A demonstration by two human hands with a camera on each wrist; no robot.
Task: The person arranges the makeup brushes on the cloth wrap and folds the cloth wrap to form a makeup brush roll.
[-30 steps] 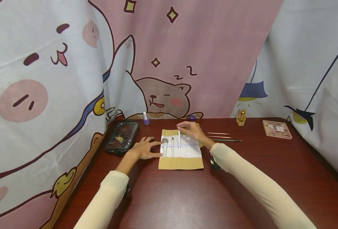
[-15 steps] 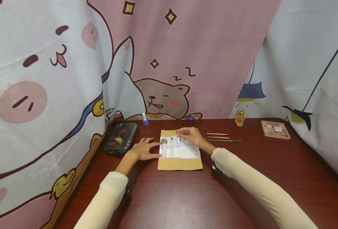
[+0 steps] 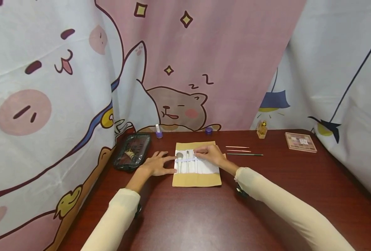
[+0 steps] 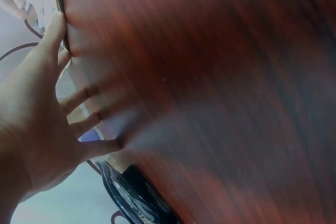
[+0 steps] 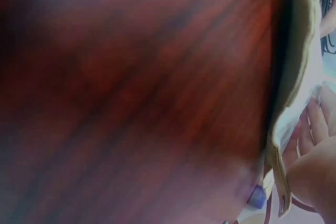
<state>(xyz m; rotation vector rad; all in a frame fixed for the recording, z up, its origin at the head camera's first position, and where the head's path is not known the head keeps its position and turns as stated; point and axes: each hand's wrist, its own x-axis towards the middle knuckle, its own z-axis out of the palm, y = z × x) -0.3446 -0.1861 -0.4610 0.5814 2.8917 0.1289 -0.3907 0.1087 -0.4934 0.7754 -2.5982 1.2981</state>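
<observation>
A yellow-edged brush roll (image 3: pixel 196 180) lies unfolded on the table, with a white inside and a pale elastic band. Tucked in its left part are a makeup brush with a wide grey head (image 3: pixel 179 155) and a slimmer makeup brush (image 3: pixel 187 161). Beside these, my right hand (image 3: pixel 211 154) pinches the top of a third, white-handled makeup brush (image 3: pixel 196 167), which passes under the band; its upper end is hidden by the fingers. My left hand (image 3: pixel 155 164) rests with spread fingers, thumb and forefinger at the roll's left edge (image 4: pixel 62 3).
A black clear-topped pouch (image 3: pixel 132 152) lies at the left. Along the back stand a purple nail polish bottle (image 3: pixel 158 131), a purple jar (image 3: pixel 209 130) and a gold perfume bottle (image 3: pixel 262 130). To the right are several thin sticks, one a green stick (image 3: pixel 245 154), and an eyeshadow palette (image 3: pixel 300 142).
My right hand has come down toward the elastic band, sliding the white-handled brush lower into the roll. My left hand has stayed at the roll's left edge.
</observation>
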